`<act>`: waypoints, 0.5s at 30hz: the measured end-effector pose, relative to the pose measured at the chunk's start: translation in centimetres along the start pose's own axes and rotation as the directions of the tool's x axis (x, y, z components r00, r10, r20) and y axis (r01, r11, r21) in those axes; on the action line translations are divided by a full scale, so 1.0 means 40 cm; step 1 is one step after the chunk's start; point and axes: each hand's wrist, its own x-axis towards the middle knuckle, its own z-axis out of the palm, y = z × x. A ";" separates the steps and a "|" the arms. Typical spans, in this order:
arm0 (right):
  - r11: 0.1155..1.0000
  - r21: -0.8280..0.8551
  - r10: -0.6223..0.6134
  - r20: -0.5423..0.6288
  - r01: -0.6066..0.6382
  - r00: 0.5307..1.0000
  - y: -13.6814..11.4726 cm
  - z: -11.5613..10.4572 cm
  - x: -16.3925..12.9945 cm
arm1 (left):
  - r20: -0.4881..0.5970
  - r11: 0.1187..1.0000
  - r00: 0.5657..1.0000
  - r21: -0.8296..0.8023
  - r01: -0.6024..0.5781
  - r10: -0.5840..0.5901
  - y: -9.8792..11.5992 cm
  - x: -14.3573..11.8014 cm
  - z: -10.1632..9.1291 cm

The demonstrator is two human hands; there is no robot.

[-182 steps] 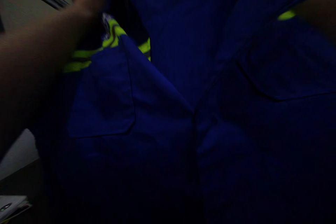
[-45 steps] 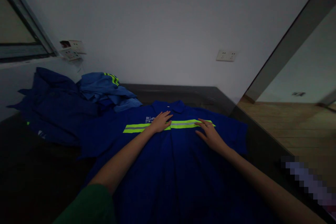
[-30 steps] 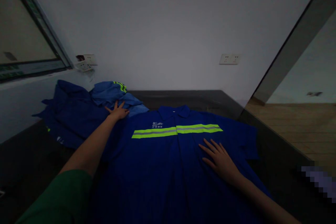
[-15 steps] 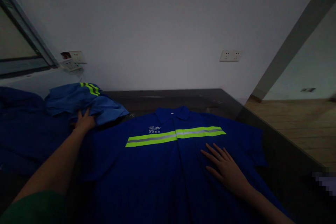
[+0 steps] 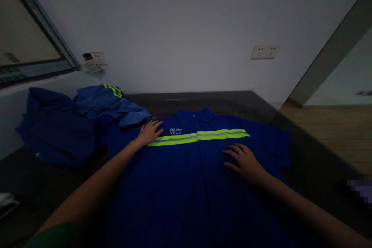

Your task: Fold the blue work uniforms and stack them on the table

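A dark blue short-sleeved work shirt [image 5: 174,174] lies spread front side up, its collar towards the wall. A yellow-green reflective band [image 5: 221,135] crosses its chest, with a white logo above the band on the left. My left hand [image 5: 148,132] rests open at the left end of the band, near the shoulder. On the right side of the chest, below the band, my right hand [image 5: 242,161] lies with its fingers apart and slightly bent. The shirt's lower part fades into shadow.
The shirt lies on a dark glossy table [image 5: 232,100] against the wall. Crumpled lighter blue clothing [image 5: 107,102] and a dark blue bundle [image 5: 61,131] sit at the left. A wall socket [image 5: 264,51] is at the back right, and a window [image 5: 29,27] at the left.
My left hand has moved right, from the crumpled clothing onto the shirt. The dark bundle at the left sits differently. My right hand stays on the chest, its fingers more bent.
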 end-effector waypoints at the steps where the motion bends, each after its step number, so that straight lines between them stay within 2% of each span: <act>1: 1.000 0.003 -0.004 -0.004 0.004 1.000 0.011 -0.016 0.032 | 0.009 1.000 1.000 -0.024 0.012 -0.012 0.027 0.009 0.013; 3: 0.999 -0.006 0.033 -0.034 -0.033 0.999 0.045 -0.042 0.109 | 0.026 0.996 0.998 -0.071 0.051 -0.049 0.053 0.029 0.032; 5: 0.990 -0.041 0.133 -0.067 -0.136 0.989 0.091 -0.051 0.187 | 0.032 0.991 0.995 -0.083 0.102 -0.099 0.052 0.046 0.048; 8: 0.950 -0.106 0.290 -0.047 -0.293 0.956 0.159 -0.025 0.267 | 0.041 0.991 0.991 -0.039 0.125 -0.124 0.030 0.057 0.074; 11: 0.923 -0.145 0.364 0.026 -0.357 0.931 0.202 0.025 0.295 | 0.046 0.994 0.993 -0.012 0.108 -0.107 0.003 0.065 0.101; 15: 0.916 -0.138 0.389 0.069 -0.377 0.919 0.218 0.060 0.293 | 0.073 0.994 0.992 -0.008 0.108 -0.108 -0.025 0.094 0.114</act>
